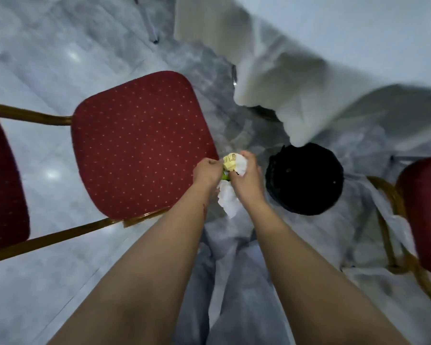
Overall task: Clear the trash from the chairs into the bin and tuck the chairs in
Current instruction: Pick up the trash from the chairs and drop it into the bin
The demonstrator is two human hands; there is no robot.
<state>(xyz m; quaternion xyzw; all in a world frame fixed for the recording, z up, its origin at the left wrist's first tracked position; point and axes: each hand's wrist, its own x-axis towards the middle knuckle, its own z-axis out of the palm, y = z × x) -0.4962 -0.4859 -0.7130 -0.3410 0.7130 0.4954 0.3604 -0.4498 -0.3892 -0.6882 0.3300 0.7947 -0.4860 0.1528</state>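
Observation:
Both my hands hold a bundle of trash between them: a crumpled yellow wrapper [229,162] and white tissue [228,199] that hangs down below. My left hand [207,170] pinches the wrapper's left side. My right hand [246,174] grips the wrapper and tissue from the right. The bundle hangs just off the right edge of a red dotted chair seat [137,145], which has nothing lying on it. A round bin with a black liner [305,179] stands on the floor to the right of my hands.
A table with a white cloth [296,83] fills the upper right, its hem hanging just above the bin. A second red chair [423,212] with a gold frame stands at the right edge. The first chair's red backrest [3,185] is at the far left. The floor is grey marble.

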